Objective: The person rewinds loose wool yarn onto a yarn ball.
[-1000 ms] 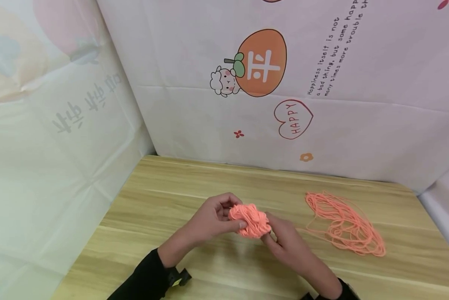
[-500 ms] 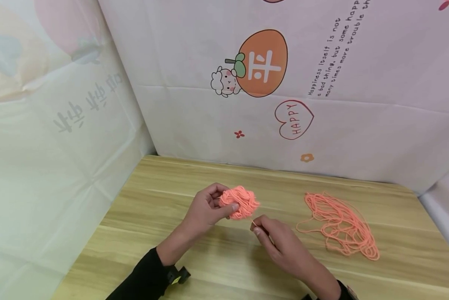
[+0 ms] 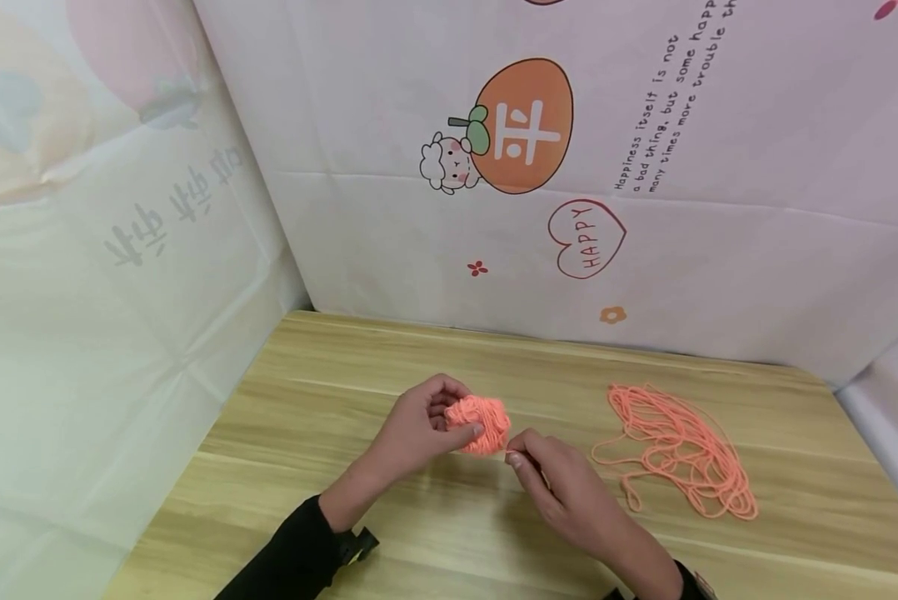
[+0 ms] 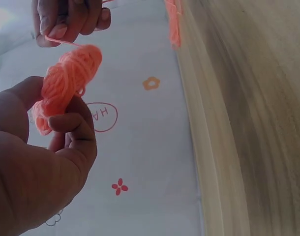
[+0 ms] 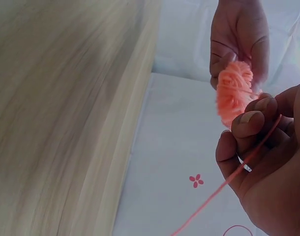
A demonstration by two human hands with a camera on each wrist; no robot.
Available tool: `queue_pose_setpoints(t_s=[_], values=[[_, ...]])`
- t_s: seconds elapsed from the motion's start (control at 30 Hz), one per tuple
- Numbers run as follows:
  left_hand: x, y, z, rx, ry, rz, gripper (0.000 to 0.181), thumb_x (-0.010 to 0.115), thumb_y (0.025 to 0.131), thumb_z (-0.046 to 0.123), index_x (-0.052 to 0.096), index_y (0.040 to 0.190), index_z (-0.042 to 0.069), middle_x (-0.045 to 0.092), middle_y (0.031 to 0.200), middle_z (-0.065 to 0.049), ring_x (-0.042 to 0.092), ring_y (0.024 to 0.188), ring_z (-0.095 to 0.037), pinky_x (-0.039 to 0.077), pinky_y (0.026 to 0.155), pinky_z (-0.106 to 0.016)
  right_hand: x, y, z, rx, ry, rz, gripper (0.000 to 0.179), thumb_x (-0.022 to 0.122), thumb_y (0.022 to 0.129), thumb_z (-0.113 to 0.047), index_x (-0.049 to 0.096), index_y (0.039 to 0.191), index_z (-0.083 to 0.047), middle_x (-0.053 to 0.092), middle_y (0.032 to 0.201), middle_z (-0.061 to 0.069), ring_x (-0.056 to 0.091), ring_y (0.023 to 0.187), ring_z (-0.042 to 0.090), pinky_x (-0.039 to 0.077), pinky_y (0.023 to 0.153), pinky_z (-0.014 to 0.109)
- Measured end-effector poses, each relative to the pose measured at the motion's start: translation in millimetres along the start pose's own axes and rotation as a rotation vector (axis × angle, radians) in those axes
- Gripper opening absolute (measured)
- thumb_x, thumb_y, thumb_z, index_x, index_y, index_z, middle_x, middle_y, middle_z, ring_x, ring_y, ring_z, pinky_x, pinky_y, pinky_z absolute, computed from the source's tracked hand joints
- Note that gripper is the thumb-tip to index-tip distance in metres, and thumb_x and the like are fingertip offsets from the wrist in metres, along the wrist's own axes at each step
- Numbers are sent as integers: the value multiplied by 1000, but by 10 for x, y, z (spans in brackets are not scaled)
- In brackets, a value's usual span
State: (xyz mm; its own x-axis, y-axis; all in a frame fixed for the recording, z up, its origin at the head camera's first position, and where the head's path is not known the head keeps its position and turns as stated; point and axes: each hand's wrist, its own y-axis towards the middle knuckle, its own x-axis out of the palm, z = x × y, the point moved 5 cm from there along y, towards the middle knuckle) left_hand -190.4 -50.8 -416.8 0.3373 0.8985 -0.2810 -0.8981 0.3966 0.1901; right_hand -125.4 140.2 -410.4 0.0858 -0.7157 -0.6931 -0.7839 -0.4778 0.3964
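A small ball of coral yarn [image 3: 485, 419] is held above the table by my left hand [image 3: 415, 429], thumb on the near face and fingers behind. In the left wrist view the wound yarn [image 4: 71, 73] looks long and thick, gripped at its lower end. Just right of it, my right hand [image 3: 561, 479] pinches the strand between thumb and fingers. That strand [image 4: 61, 41] runs taut and short from the ball to the fingertips. The right wrist view shows the yarn strand [image 5: 214, 194] trailing from the right hand down out of frame.
A loose heap of the same coral yarn [image 3: 689, 450] lies on the wooden table [image 3: 314, 417] to the right, with a small loop toward its front. A printed white sheet [image 3: 389, 242] hangs behind the table, and another pale sheet [image 3: 119, 333] stands at the left.
The right hand has drawn away from beside the ball, with the strand in its fingers. The ball has shifted left and turned. The loose heap's strands have shifted slightly.
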Motion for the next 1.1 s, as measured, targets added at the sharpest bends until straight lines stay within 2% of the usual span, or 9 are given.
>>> queue_pose_setpoints(t_s=[0.17, 0.3, 0.57, 0.67, 0.77, 0.93, 1.1], values=[[70, -20, 17, -2, 67, -67, 34, 80, 80, 24, 59, 106, 19, 65, 95, 2, 57, 74, -14, 49, 61, -23, -10, 4, -19, -3, 6, 0, 12, 46, 105, -20, 57, 104, -25, 46, 70, -15, 41, 56, 1, 41, 50, 20], [116, -38, 38, 0, 123, -131, 30, 79, 80, 27, 61, 103, 21, 64, 96, 4, 54, 68, -14, 48, 59, -22, -14, 11, -26, -13, 4, 3, 12, 46, 104, -18, 57, 102, -22, 46, 70, -15, 40, 56, 1, 40, 49, 20], [261, -85, 69, 59, 202, -339, 23, 78, 81, 27, 63, 98, 22, 64, 88, 8, 56, 68, -10, 48, 55, -19, -11, 18, -53, -32, 1, 36, 13, 50, 102, -14, 57, 98, -24, 47, 71, -18, 40, 56, -1, 39, 48, 18], [321, -114, 68, 85, 194, -416, 24, 78, 81, 24, 63, 99, 21, 64, 87, 9, 57, 68, -7, 49, 56, -19, -6, 12, -42, -28, 2, 52, 14, 52, 101, -12, 57, 98, -24, 47, 70, -19, 41, 56, -2, 39, 47, 17], [355, -134, 73, 102, 163, -463, 25, 78, 82, 23, 63, 101, 21, 65, 87, 9, 57, 65, -7, 50, 54, -18, -4, 9, -14, -29, 4, 65, 16, 52, 101, -9, 57, 97, -23, 46, 69, -19, 41, 55, -2, 39, 47, 17], [370, -148, 87, 128, 110, -494, 25, 78, 82, 25, 63, 103, 22, 65, 88, 9, 58, 65, -7, 49, 54, -18, -7, 0, 59, -31, 13, 92, 19, 51, 100, -3, 57, 96, -21, 44, 68, -17, 38, 52, -2, 38, 45, 18], [375, -154, 110, 139, 34, -519, 26, 77, 84, 24, 63, 105, 20, 66, 92, 6, 63, 79, -7, 55, 66, -23, -14, 0, 95, -21, 29, 81, 17, 50, 101, -4, 57, 97, -18, 43, 67, -15, 37, 51, -1, 37, 44, 18]])
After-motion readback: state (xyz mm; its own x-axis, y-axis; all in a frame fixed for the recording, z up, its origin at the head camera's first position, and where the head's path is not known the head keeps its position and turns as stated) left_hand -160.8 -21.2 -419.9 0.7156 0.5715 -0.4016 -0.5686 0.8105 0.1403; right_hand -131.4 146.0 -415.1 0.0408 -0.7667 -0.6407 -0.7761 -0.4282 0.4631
